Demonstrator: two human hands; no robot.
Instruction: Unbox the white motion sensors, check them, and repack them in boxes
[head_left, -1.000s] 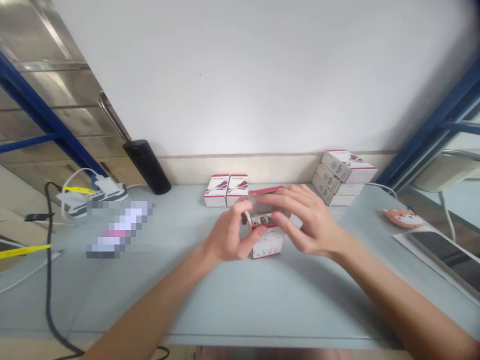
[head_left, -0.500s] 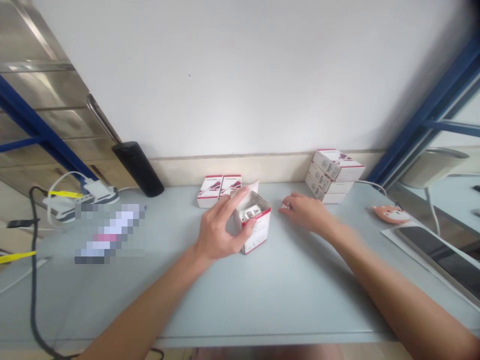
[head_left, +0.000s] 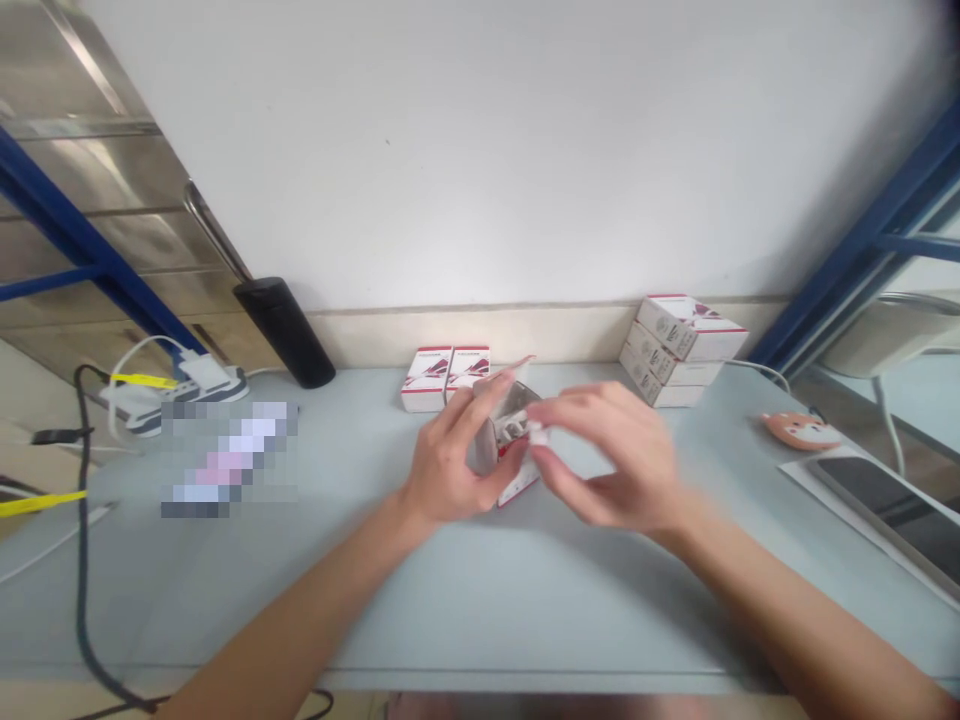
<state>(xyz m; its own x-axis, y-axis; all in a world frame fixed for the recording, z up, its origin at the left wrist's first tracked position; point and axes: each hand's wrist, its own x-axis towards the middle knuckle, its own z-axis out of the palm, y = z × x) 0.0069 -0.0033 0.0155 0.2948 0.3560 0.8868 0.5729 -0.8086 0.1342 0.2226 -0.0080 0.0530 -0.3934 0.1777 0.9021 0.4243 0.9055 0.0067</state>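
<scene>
My left hand [head_left: 450, 458] is wrapped round the side of a small white carton with red edges [head_left: 517, 487], its top open and a flap raised at the back. White pieces [head_left: 511, 428] show inside the carton. At the carton's right rim, my right hand [head_left: 626, 460] pinches a small white piece [head_left: 537, 433] between thumb and fingers. Blur hides what kind of piece it is. Part of the carton's front is covered by both hands.
Two closed white-and-red cartons [head_left: 427, 380] stand behind my left hand. Several more are stacked [head_left: 679, 350] at the back right against the wall. A black cylinder [head_left: 285, 330], a power strip [head_left: 187, 390], a peach-coloured animal-shaped object [head_left: 801, 431] and a dark phone-like slab [head_left: 892, 505] surround the work area.
My right hand has come up from the tabletop and moved left to the carton's opening, bringing the small white piece. My left hand still grips the carton. The view has shifted slightly.
</scene>
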